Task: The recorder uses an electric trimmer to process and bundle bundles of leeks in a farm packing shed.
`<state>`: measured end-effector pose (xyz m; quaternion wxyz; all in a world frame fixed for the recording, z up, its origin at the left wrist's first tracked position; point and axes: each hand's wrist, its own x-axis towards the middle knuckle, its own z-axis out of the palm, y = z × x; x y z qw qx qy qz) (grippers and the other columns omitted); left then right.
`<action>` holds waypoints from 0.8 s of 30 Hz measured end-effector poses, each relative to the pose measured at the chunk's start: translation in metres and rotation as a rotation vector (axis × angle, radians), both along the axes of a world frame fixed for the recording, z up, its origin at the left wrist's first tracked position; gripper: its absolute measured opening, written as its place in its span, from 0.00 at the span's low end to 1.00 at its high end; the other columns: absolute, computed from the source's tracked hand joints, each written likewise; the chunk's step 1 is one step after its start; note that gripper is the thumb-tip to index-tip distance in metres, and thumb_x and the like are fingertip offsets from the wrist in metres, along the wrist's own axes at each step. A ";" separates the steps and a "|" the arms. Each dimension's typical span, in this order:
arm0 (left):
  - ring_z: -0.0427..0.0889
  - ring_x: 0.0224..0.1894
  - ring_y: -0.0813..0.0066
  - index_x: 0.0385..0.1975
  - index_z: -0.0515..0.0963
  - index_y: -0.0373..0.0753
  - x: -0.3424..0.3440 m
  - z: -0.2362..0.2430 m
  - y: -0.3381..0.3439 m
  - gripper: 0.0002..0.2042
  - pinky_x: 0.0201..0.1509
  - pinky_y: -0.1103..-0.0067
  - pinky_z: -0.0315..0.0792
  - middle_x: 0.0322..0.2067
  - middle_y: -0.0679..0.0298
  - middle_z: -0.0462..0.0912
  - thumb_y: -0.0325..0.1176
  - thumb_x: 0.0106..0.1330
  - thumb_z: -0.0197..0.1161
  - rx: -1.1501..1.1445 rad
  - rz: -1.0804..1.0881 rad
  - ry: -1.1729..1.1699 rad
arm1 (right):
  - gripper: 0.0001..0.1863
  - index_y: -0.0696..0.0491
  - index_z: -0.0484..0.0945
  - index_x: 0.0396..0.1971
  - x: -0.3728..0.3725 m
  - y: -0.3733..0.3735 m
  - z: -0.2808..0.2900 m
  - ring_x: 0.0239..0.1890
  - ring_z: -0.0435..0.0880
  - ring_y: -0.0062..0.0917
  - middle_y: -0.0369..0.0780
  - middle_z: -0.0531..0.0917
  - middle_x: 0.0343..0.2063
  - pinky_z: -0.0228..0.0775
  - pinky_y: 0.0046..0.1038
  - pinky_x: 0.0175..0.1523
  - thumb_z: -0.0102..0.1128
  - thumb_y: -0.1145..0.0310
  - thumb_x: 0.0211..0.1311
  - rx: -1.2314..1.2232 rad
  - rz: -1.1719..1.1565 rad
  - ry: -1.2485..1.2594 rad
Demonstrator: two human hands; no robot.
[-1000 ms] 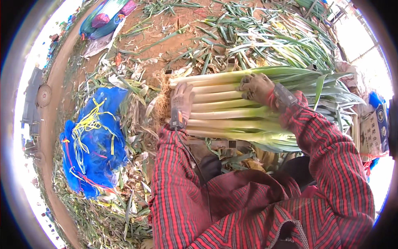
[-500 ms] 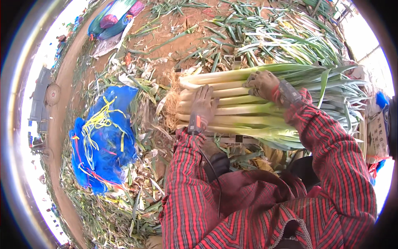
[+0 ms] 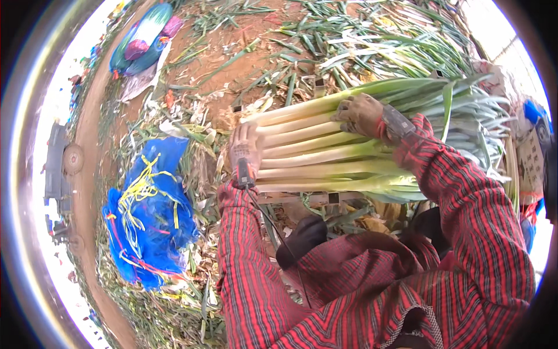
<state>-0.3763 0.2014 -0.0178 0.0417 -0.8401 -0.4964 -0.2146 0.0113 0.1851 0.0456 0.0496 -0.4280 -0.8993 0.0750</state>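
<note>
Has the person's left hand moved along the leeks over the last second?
Yes. The left hand went from the root ends toward the right hand, then back.

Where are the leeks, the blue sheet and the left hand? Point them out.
leeks (image 3: pixel 325 154), head view, on the pale stalks
blue sheet (image 3: pixel 154 221), head view, on its middle
left hand (image 3: pixel 245 150), head view, on its back

My left hand (image 3: pixel 245 152) has slid back from the middle of the leek stalks (image 3: pixel 325 152) to their white root ends, pressing flat there. My view has dipped, so the blue sheet (image 3: pixel 152 215) sits lower.
</note>
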 end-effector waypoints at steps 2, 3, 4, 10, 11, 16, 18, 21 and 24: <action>0.75 0.61 0.49 0.56 0.76 0.40 0.003 -0.010 -0.006 0.17 0.67 0.61 0.69 0.59 0.54 0.77 0.37 0.70 0.61 -0.104 0.075 -0.105 | 0.17 0.39 0.85 0.51 0.000 -0.002 0.001 0.50 0.82 0.33 0.35 0.84 0.45 0.75 0.40 0.55 0.67 0.57 0.62 -0.004 -0.019 -0.005; 0.76 0.60 0.49 0.55 0.77 0.38 0.002 -0.015 -0.009 0.16 0.65 0.61 0.71 0.58 0.52 0.78 0.37 0.71 0.60 -0.166 0.117 -0.107 | 0.17 0.39 0.85 0.51 -0.001 -0.002 0.002 0.49 0.82 0.34 0.35 0.85 0.45 0.75 0.40 0.54 0.67 0.57 0.62 0.008 -0.020 -0.020; 0.76 0.60 0.50 0.54 0.79 0.38 0.001 -0.019 -0.008 0.15 0.66 0.61 0.70 0.58 0.51 0.78 0.36 0.71 0.59 -0.191 0.159 -0.145 | 0.17 0.39 0.85 0.51 -0.002 -0.002 0.003 0.48 0.82 0.34 0.35 0.85 0.45 0.75 0.40 0.54 0.68 0.58 0.61 -0.021 -0.003 -0.024; 0.75 0.63 0.51 0.54 0.79 0.37 0.009 -0.014 -0.001 0.16 0.71 0.59 0.63 0.59 0.50 0.78 0.38 0.74 0.56 -0.116 0.130 -0.086 | 0.16 0.40 0.86 0.49 -0.004 0.003 0.002 0.48 0.82 0.37 0.37 0.84 0.45 0.75 0.41 0.53 0.68 0.58 0.61 -0.025 0.002 0.062; 0.74 0.63 0.52 0.54 0.79 0.37 0.017 -0.010 -0.005 0.17 0.72 0.58 0.62 0.59 0.50 0.78 0.39 0.74 0.55 -0.068 0.146 -0.038 | 0.16 0.41 0.86 0.49 -0.002 0.002 0.001 0.48 0.82 0.37 0.37 0.84 0.45 0.75 0.41 0.53 0.68 0.59 0.61 -0.024 -0.003 0.050; 0.73 0.66 0.53 0.60 0.76 0.36 0.099 -0.017 -0.032 0.21 0.75 0.59 0.58 0.61 0.50 0.77 0.42 0.75 0.54 -0.152 -0.121 -0.060 | 0.15 0.43 0.87 0.44 0.000 0.000 -0.005 0.45 0.84 0.36 0.36 0.86 0.42 0.78 0.39 0.50 0.69 0.60 0.56 0.138 0.034 0.126; 0.73 0.65 0.52 0.61 0.75 0.36 0.106 -0.019 -0.034 0.22 0.74 0.59 0.59 0.61 0.50 0.78 0.42 0.74 0.56 -0.118 -0.108 -0.132 | 0.17 0.43 0.87 0.47 -0.007 0.002 -0.002 0.47 0.84 0.35 0.35 0.86 0.44 0.79 0.39 0.51 0.70 0.58 0.57 0.125 0.008 0.047; 0.70 0.68 0.48 0.64 0.72 0.37 0.104 -0.018 -0.035 0.23 0.75 0.59 0.59 0.64 0.48 0.74 0.42 0.76 0.54 -0.202 -0.100 -0.137 | 0.19 0.41 0.85 0.52 -0.009 0.001 0.015 0.53 0.83 0.32 0.34 0.86 0.49 0.78 0.36 0.54 0.67 0.55 0.61 -0.020 -0.053 -0.056; 0.74 0.63 0.49 0.61 0.74 0.36 0.103 -0.014 -0.035 0.22 0.71 0.59 0.62 0.60 0.51 0.78 0.40 0.71 0.59 -0.073 -0.129 -0.139 | 0.22 0.42 0.81 0.58 0.018 -0.017 0.044 0.61 0.77 0.34 0.37 0.81 0.56 0.67 0.40 0.65 0.62 0.54 0.65 0.060 -0.072 -0.085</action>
